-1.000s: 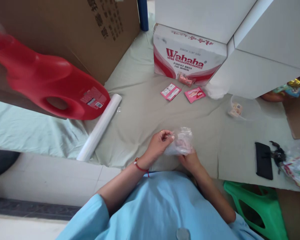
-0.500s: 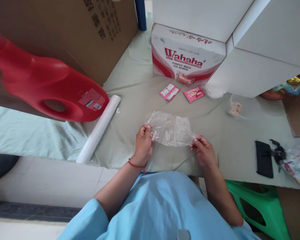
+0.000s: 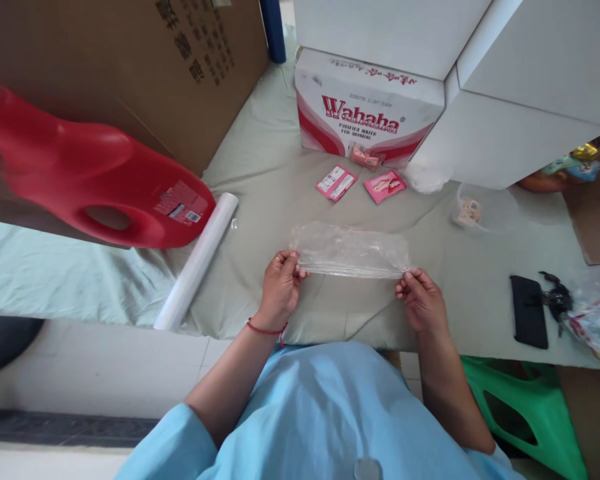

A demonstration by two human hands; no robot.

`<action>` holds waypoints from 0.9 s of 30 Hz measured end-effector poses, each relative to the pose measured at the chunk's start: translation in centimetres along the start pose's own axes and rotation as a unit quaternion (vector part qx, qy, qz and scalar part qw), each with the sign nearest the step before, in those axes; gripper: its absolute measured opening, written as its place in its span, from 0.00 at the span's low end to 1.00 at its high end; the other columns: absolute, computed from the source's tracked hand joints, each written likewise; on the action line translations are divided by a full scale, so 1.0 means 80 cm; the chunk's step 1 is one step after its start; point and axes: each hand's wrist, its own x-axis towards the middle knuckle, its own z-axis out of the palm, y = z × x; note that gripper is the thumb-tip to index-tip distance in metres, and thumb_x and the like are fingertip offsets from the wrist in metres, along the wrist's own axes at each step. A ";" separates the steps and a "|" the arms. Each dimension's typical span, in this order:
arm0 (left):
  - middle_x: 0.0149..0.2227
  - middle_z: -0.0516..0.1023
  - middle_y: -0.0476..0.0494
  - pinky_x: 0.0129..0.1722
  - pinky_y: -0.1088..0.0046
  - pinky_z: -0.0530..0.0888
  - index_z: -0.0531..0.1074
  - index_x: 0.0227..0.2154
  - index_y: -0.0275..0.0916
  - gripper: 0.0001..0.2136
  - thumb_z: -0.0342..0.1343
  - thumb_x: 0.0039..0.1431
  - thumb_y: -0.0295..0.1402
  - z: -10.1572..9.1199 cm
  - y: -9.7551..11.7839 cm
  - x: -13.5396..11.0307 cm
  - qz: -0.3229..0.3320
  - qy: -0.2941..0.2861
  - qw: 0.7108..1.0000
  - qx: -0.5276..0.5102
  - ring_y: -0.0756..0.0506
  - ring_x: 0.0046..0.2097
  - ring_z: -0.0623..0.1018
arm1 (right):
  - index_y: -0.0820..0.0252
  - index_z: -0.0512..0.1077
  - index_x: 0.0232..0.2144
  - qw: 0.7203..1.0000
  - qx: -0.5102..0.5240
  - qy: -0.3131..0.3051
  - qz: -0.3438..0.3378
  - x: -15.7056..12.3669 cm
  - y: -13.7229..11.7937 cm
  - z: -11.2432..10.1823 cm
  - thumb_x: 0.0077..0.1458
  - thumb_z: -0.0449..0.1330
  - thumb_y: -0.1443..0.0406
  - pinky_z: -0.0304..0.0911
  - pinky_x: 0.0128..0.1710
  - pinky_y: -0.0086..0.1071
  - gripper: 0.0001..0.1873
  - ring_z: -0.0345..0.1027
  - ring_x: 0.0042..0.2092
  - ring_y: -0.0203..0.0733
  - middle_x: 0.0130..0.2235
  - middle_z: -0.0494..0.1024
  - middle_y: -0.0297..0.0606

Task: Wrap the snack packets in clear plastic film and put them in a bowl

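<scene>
A clear plastic bag (image 3: 350,247) is stretched sideways between my two hands, just above the cloth-covered table. My left hand (image 3: 281,283) pinches its left end, thumb against fingers; a red string circles that wrist. The right end is pinched by my right hand (image 3: 423,297). Along the near edge the plastic is pulled into a taut, straight fold, while the far part lies loose. Beyond the bag are two pink packets, one with a white label (image 3: 336,183) and one with red print (image 3: 385,185).
A white roll (image 3: 197,260) and a big red jug (image 3: 105,177) lie to the left. At the back stands a Wahaha carton (image 3: 365,110) with a wrapped pink piece (image 3: 364,157) before it. Rightward are a clear tub (image 3: 485,208), a black phone (image 3: 529,312) and keys (image 3: 557,299).
My hands have moved apart, the right one further right and the left slightly left. The crumpled bag is now drawn out wider, with its near edge straight and taut.
</scene>
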 end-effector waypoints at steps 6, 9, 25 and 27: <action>0.26 0.69 0.57 0.30 0.76 0.71 0.73 0.37 0.40 0.17 0.71 0.51 0.42 -0.001 -0.002 -0.001 0.039 -0.004 0.998 0.056 0.53 0.27 0.71 | 0.56 0.77 0.40 0.958 -0.214 0.096 -0.167 0.008 -0.007 -0.012 0.53 0.71 0.53 0.65 0.36 0.32 0.17 0.69 0.36 0.39 0.38 0.78 0.36; 0.28 0.72 0.54 0.33 0.74 0.70 0.74 0.37 0.40 0.14 0.68 0.53 0.41 0.000 -0.007 -0.007 0.049 -0.013 0.993 0.103 0.51 0.29 0.73 | 0.56 0.77 0.44 0.914 -0.271 0.139 -0.269 0.013 -0.027 0.007 0.61 0.65 0.54 0.63 0.37 0.32 0.14 0.66 0.35 0.38 0.37 0.76 0.35; 0.50 0.74 0.38 0.47 0.63 0.75 0.75 0.49 0.41 0.12 0.58 0.67 0.39 0.003 0.031 -0.029 0.367 -0.071 0.816 0.441 0.43 0.45 0.76 | 0.56 0.82 0.40 0.791 -0.435 -0.269 -0.335 0.072 0.057 0.144 0.65 0.57 0.68 0.69 0.47 0.39 0.12 0.72 0.43 0.46 0.41 0.78 0.44; 0.50 0.76 0.38 0.53 0.61 0.75 0.76 0.47 0.42 0.10 0.54 0.70 0.38 0.012 0.030 -0.016 0.367 -0.152 0.801 0.448 0.42 0.47 0.77 | 0.55 0.81 0.41 0.789 -0.422 -0.285 -0.344 0.067 0.049 0.142 0.66 0.57 0.67 0.69 0.48 0.39 0.12 0.72 0.44 0.46 0.41 0.79 0.44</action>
